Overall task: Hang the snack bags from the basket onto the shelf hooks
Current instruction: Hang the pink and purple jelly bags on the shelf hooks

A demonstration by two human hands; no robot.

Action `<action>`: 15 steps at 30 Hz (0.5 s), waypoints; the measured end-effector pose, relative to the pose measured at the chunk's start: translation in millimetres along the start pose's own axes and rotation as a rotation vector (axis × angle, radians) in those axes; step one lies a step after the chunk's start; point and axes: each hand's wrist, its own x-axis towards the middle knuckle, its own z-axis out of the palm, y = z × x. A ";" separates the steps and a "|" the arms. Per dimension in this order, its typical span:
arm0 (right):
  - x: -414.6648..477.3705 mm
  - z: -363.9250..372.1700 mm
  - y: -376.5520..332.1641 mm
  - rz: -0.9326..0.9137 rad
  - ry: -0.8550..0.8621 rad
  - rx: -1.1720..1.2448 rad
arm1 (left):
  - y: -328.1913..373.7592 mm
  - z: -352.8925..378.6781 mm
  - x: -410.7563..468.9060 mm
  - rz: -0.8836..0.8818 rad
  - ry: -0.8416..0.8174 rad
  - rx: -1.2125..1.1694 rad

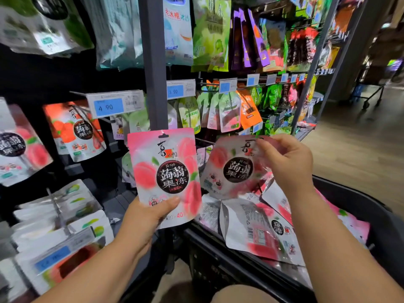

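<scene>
My left hand (150, 215) grips the bottom of a pink peach snack bag (164, 162) and holds it upright in front of the shelf post. My right hand (286, 162) pinches the top edge of a second pink peach bag (231, 169), tilted and blurred, just above the dark basket (354, 202). Several more pink and white bags (258, 228) lie in the basket. Matching peach bags (76, 132) hang on a shelf hook (80, 94) at the left, behind a price tag reading 4.90.
A grey upright post (154, 62) divides the shelving. Green, purple and orange snack bags (240, 40) hang on hooks to the right. White bags (65, 215) hang on lower hooks at the left. A wood-floored aisle (360, 138) runs along the right.
</scene>
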 end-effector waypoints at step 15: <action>3.0 -5.4 9.4 0.256 -0.027 -0.024 | 3.0 16.8 3.2 -0.048 -0.070 0.098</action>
